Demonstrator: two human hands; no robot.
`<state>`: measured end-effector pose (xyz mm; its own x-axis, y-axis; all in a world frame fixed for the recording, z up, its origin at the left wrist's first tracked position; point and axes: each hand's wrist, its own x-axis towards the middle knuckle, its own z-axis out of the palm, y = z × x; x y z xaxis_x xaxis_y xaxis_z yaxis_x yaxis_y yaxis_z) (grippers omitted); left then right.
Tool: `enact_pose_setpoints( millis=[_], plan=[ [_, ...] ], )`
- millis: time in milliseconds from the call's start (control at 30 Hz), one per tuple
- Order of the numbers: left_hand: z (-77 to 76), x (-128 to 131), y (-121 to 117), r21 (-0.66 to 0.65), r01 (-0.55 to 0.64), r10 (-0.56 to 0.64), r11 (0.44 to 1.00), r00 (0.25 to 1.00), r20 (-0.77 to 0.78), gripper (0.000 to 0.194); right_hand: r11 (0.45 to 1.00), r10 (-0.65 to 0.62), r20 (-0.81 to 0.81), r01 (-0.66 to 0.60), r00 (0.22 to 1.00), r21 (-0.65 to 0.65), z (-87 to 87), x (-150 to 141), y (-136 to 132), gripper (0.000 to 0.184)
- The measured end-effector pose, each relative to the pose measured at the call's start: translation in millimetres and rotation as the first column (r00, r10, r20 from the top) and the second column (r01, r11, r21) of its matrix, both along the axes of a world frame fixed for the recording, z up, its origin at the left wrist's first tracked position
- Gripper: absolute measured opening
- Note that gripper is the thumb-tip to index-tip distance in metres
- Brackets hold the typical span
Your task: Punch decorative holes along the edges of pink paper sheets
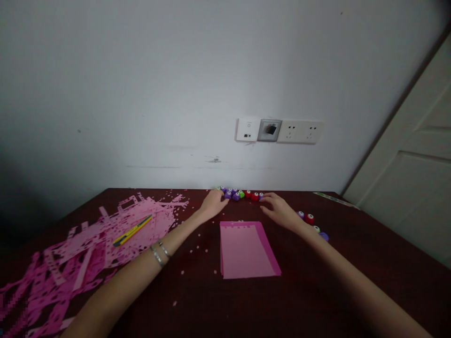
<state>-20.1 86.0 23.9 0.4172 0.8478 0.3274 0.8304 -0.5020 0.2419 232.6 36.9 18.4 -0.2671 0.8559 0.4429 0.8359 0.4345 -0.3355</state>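
A row of small purple, red and green craft punches (237, 196) with white round tops stands along the back of the table, by the wall. At the row's left end is my left hand (212, 203), thumb and fingers apart beside the purple punches; its fingertips are partly hidden. My right hand (280, 210) reaches to the right end, fingers loosely spread close to a small purple punch (261, 195) and a red punch (254, 197). Whether either hand touches a punch is hard to make out. Between my forearms lies a stack of pink paper (246, 251), with small notches near its top edge.
Punched pink paper strips (84, 258) pile up on the left, with a yellow utility knife (132, 231) on top. More punches (309, 218) sit behind my right forearm. A ruler-like strip (336, 200) lies back right. Wall sockets (299, 132) are above; paper bits dot the table.
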Motion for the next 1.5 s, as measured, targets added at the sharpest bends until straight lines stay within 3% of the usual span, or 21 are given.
enact_pose_setpoints(
  millis=[67, 167, 533, 767, 933, 1167, 1300, 1400, 1500],
  plan=[
    [-0.9, 0, 23, -0.068, -0.069, 0.068, 0.995, 0.998, -0.02, 0.03, 0.998, 0.056, -0.027, -0.056, 0.998, -0.018, 2.6, -13, 3, 0.021],
    [-6.0, 8, 40, -0.107, -0.122, 0.119, 0.987, 0.992, -0.033, 0.032, 0.991, 0.128, -0.027, -0.129, 0.991, -0.026, -0.3, -26, 8, 0.019],
    [-18.9, 33, 50, -0.059, -0.268, 0.259, 0.962, 0.958, -0.126, 0.036, 0.984, 0.144, -0.007, -0.144, 0.99, -0.104, -18.1, -29, 11, 0.018],
    [-24.4, 31, 55, -0.068, -0.231, 0.225, 0.971, 0.971, -0.085, 0.031, 0.984, 0.143, -0.01, -0.144, 0.99, -0.103, -13.6, -29, 10, 0.018],
    [-19.5, 22, 54, -0.039, -0.127, 0.127, 0.991, 0.992, -0.026, 0.032, 0.985, 0.141, -0.042, -0.144, 0.989, -0.097, -13.1, -27, 10, 0.018],
    [16.7, 1, 24, 0.019, 0.146, -0.147, 0.989, 0.974, 0.174, 0.034, 0.986, 0.099, -0.242, -0.127, 0.965, -0.104, 1.3, -30, 6, 0.019],
    [33.5, -8, -6, -0.007, 0.338, -0.328, 0.941, 0.919, 0.221, 0.028, 0.953, 0.129, -0.415, -0.229, 0.9, -0.2, 15.6, -39, -4, 0.026],
    [39.2, -13, -26, -0.085, 0.477, -0.449, 0.875, 0.864, 0.227, 0.025, 0.888, 0.191, -0.509, -0.369, 0.839, -0.274, 22.1, -46, -11, 0.034],
    [40.3, -14, -39, -0.102, 0.543, -0.513, 0.834, 0.83, 0.22, 0.023, 0.831, 0.249, -0.53, -0.46, 0.811, -0.313, 23.9, -52, -17, 0.032]
  ],
)
